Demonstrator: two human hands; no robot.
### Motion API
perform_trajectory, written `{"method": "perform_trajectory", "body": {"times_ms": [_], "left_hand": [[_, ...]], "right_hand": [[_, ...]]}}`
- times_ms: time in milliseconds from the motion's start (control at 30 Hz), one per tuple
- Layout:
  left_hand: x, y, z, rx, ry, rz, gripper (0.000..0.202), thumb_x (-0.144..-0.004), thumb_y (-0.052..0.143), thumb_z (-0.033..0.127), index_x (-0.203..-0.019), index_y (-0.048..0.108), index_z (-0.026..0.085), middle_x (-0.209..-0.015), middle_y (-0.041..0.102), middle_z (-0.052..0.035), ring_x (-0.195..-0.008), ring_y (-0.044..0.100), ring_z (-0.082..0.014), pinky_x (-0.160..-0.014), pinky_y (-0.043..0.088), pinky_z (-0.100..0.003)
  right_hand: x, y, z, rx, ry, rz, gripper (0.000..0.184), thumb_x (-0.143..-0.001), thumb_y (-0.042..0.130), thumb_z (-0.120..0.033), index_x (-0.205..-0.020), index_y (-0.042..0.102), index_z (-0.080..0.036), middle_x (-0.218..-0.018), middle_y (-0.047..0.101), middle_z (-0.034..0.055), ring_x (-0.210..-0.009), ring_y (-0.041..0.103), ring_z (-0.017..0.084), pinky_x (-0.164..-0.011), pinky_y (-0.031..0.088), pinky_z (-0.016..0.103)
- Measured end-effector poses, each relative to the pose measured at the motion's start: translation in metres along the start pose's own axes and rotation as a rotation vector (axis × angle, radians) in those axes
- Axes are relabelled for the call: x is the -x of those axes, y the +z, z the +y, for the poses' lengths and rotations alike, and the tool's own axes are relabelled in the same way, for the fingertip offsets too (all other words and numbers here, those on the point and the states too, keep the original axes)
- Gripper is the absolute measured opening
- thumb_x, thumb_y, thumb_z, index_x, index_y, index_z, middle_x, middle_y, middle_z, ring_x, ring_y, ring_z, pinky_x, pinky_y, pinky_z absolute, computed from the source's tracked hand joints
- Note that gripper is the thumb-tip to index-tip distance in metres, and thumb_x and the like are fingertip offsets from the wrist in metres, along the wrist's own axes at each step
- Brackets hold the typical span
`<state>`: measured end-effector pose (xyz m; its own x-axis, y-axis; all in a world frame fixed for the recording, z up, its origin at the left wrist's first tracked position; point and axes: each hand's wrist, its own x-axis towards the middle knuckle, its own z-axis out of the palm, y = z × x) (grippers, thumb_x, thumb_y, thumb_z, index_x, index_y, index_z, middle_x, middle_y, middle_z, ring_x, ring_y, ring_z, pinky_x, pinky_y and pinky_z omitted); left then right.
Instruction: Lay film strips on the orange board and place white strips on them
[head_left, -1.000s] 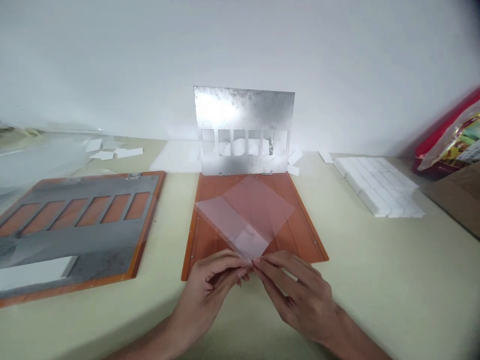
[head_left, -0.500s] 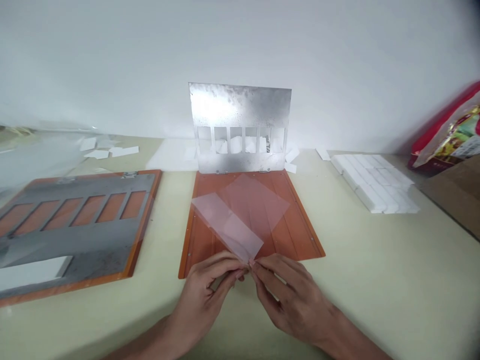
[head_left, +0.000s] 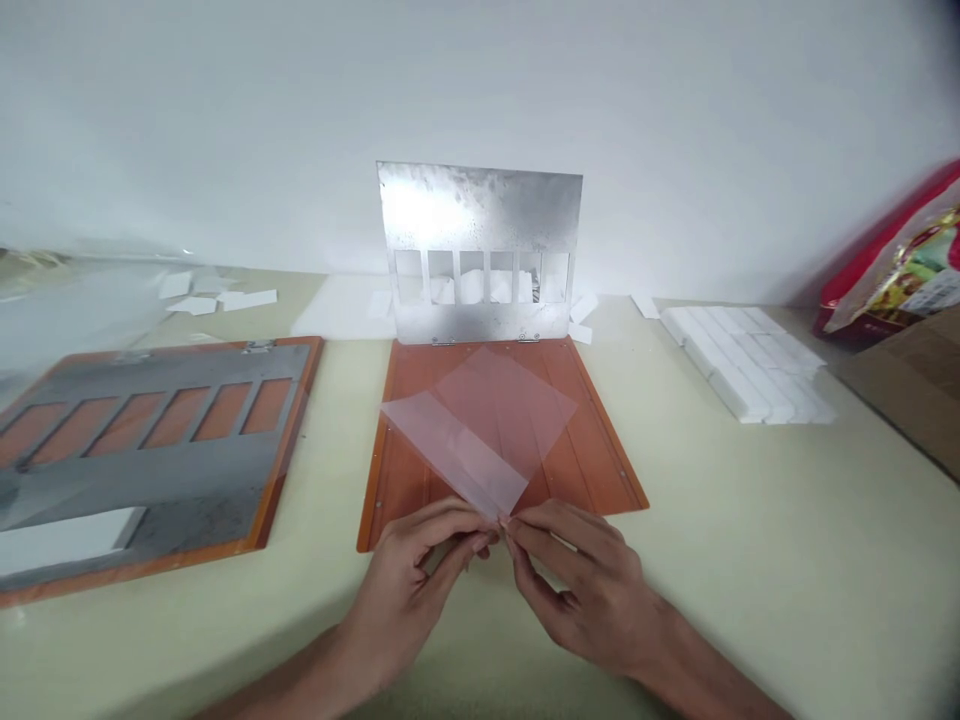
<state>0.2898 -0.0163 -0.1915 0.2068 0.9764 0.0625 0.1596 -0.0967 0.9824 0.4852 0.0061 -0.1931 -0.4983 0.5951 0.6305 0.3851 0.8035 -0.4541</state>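
Observation:
A translucent plastic sheet (head_left: 517, 405) lies diagonally over an orange board (head_left: 600, 470), with a paler strip folded along its left side. At its near corner, my left hand (head_left: 416, 575) is closed in a pinch on the plastic. My right hand (head_left: 585, 580) pinches the same corner from the other side, fingertips almost meeting the left ones. The exact grip is partly hidden by the fingers. Hinged to the board's far edge, a metal plate (head_left: 480, 210) with a row of rectangular cut-outs stands upright.
On the left lies a second orange board (head_left: 292, 450) under a flat metal plate (head_left: 202, 480), with a white block (head_left: 75, 540) on it. White blocks (head_left: 742, 360) are grouped at right, near a cardboard box (head_left: 907, 380) and red package (head_left: 892, 270). White scraps (head_left: 195, 305) lie behind.
The folded strip has settled slightly lower and flatter against the sheet. Both hands keep their pinch in almost the same place.

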Motion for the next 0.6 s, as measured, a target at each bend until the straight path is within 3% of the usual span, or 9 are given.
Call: {"method": "perform_trajectory", "body": {"times_ms": [333,467,533,600], "left_hand": [[-0.002,-0.003,0.000,0.213,-0.185,0.056,0.016,-0.090,0.066,0.033,-0.094,0.075,0.021,-0.075,0.067,-0.0001,-0.070,0.059,-0.0091,-0.063,0.047,-0.017],[-0.001,-0.003,0.002,0.187,-0.200,0.017,0.020,-0.092,0.063,0.034,-0.087,0.072,0.017,-0.069,0.066,-0.0008,-0.064,0.059,-0.0092,-0.058,0.047,-0.018],[0.004,-0.005,0.005,-0.008,-0.048,0.025,0.024,-0.093,0.062,0.029,-0.073,0.065,0.016,-0.062,0.059,0.0014,-0.058,0.053,-0.0077,-0.054,0.043,-0.018],[0.008,-0.010,0.008,-0.273,0.301,0.091,0.024,-0.087,0.070,0.022,-0.068,0.055,0.016,-0.060,0.051,0.0035,-0.056,0.049,-0.0076,-0.054,0.043,-0.019]], "right_hand": [[-0.005,-0.003,0.013,0.059,0.033,-0.053,0.030,-0.091,0.062,-0.010,-0.121,0.065,-0.014,-0.109,0.066,0.0091,-0.093,0.064,0.017,-0.081,0.055,0.029],[-0.002,-0.003,0.016,0.089,0.023,-0.005,0.023,-0.092,0.061,-0.009,-0.112,0.069,-0.017,-0.104,0.068,0.0064,-0.087,0.064,0.015,-0.075,0.054,0.028],[-0.002,-0.004,0.016,0.071,0.024,0.017,0.022,-0.092,0.061,-0.008,-0.110,0.069,-0.017,-0.101,0.068,0.0058,-0.084,0.063,0.014,-0.075,0.053,0.027],[-0.002,-0.005,0.015,0.038,0.034,0.016,0.021,-0.092,0.061,-0.007,-0.110,0.069,-0.016,-0.101,0.067,0.0059,-0.086,0.063,0.013,-0.077,0.053,0.027]]}}
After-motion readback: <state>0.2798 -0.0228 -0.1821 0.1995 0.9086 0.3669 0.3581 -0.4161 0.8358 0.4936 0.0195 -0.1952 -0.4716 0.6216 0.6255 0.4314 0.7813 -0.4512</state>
